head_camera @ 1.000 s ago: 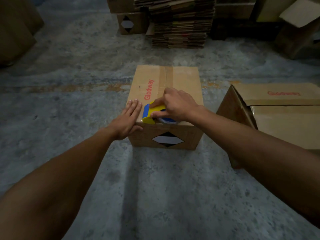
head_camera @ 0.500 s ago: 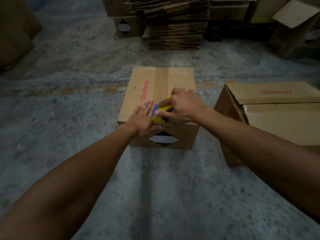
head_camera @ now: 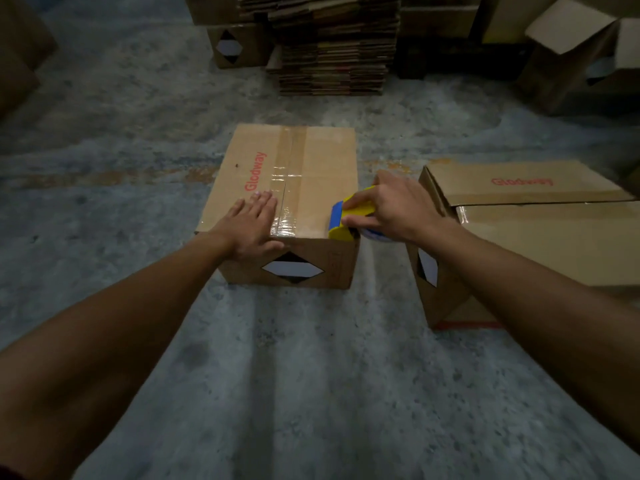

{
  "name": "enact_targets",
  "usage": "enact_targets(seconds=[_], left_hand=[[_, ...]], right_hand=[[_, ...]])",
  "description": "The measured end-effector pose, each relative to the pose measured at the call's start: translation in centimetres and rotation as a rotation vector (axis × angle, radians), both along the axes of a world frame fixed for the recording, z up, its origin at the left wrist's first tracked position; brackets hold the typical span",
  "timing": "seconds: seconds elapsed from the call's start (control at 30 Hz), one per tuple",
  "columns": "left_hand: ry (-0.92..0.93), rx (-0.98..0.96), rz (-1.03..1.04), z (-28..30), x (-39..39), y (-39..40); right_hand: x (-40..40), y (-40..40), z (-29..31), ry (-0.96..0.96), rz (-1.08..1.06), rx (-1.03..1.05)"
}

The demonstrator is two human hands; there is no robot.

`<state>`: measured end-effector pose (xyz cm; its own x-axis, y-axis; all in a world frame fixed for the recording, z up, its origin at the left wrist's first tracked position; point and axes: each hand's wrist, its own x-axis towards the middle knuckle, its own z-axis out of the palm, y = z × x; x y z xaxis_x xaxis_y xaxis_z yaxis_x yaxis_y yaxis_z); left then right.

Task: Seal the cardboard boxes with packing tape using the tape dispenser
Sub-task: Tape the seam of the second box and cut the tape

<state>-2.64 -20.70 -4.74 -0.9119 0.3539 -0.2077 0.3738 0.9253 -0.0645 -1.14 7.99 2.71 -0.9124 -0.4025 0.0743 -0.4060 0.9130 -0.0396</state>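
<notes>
A closed cardboard box (head_camera: 322, 174) printed "Glodway" stands on the floor, with a strip of clear tape (head_camera: 285, 181) running along its centre seam to the near edge. My left hand (head_camera: 251, 225) lies flat on the near left of the lid, fingers at the tape. My right hand (head_camera: 394, 206) grips a yellow and blue tape dispenser (head_camera: 346, 221) over the box's near right corner, off the seam. A second "Glodway" box (head_camera: 540, 233) sits to the right with its top flaps folded down and no tape visible on them.
A tall stack of flattened cartons (head_camera: 332, 46) stands behind the box, a small box (head_camera: 235, 45) to its left. More open cartons (head_camera: 581, 57) fill the far right and cartons line the left edge (head_camera: 17, 57). Grey concrete floor (head_camera: 311, 375) spreads around.
My right hand has carried the dispenser from the centre seam rightward to the box's near right corner. My left hand has slid onto the taped seam end and lies flat there.
</notes>
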Motion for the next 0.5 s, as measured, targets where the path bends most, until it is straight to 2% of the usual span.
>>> enact_targets(seconds=[0.17, 0.23, 0.37, 0.5], left_hand=[[0.017, 0.075, -0.152, 0.3, 0.3, 5.9], [-0.006, 0.104, -0.138, -0.6, 0.4, 7.6], [0.042, 0.091, -0.171, -0.8, -0.1, 6.5], [0.054, 0.084, -0.198, -0.9, -0.2, 6.0]], right_hand=[[-0.2, -0.1, 0.3, 0.023, 0.002, -0.009], [0.0, -0.1, 0.0, 0.015, -0.003, -0.018], [0.3, 1.6, -0.6, -0.065, -0.036, -0.133], [0.7, 5.2, -1.8, -0.075, -0.084, -0.153]])
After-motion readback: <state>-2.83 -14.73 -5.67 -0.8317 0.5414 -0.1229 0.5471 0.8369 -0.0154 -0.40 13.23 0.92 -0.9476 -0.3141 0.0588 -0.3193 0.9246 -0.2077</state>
